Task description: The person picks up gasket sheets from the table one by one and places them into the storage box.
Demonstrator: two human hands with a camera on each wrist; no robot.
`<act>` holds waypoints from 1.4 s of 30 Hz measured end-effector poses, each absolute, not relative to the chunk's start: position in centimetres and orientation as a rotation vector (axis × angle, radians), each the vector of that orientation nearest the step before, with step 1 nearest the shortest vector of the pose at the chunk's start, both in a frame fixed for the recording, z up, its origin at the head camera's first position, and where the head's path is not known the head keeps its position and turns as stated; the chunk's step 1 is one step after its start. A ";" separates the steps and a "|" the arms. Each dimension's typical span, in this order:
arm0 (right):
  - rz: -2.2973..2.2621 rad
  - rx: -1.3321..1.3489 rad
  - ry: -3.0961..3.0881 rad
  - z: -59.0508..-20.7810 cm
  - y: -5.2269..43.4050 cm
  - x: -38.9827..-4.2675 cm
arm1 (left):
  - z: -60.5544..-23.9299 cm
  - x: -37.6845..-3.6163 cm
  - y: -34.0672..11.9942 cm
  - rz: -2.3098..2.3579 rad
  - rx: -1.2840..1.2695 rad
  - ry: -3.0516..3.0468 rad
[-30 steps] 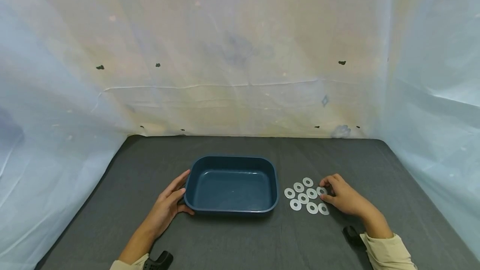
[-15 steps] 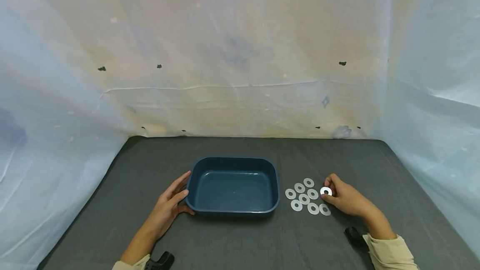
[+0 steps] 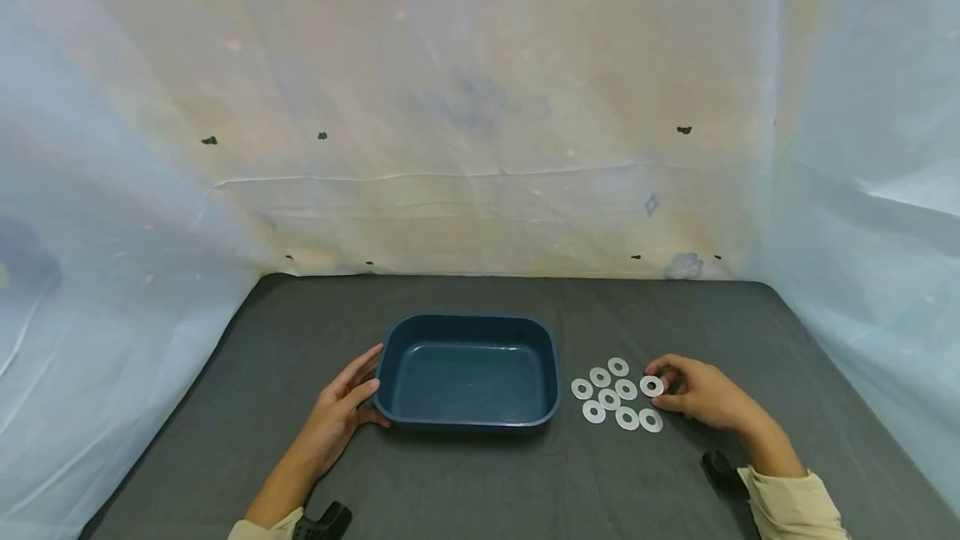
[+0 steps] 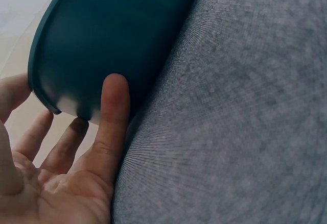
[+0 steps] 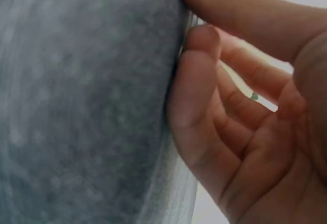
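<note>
Down on the dark grey cloth-covered table (image 3: 480, 482), the person's right hand (image 3: 701, 397) has its fingertips curled round one white washer (image 3: 651, 386), pinching it at the right edge of a cluster of seven more washers (image 3: 609, 397) lying flat just right of the tray. Over on the other side, the left hand (image 3: 341, 411) rests against the left wall of the dark blue plastic tray (image 3: 468, 419), fingers fairly straight, thumb pressed to its outer side; the left wrist view shows that thumb (image 4: 113, 117) touching the tray's rounded corner (image 4: 102, 45).
</note>
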State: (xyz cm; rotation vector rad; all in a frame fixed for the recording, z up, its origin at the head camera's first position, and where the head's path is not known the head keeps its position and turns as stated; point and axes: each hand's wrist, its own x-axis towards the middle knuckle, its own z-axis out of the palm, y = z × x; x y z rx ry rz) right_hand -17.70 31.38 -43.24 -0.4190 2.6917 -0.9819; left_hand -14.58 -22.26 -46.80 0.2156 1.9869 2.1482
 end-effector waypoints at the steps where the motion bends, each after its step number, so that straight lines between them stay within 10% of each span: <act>1: -0.985 -0.414 2.694 -43.3 31.4 -17.7 | -46.8 -14.5 -22.3 2.145 0.212 1.986; 42: -0.905 -0.274 2.925 -39.1 28.8 -17.0 | -47.1 -14.7 -22.3 2.168 0.243 1.973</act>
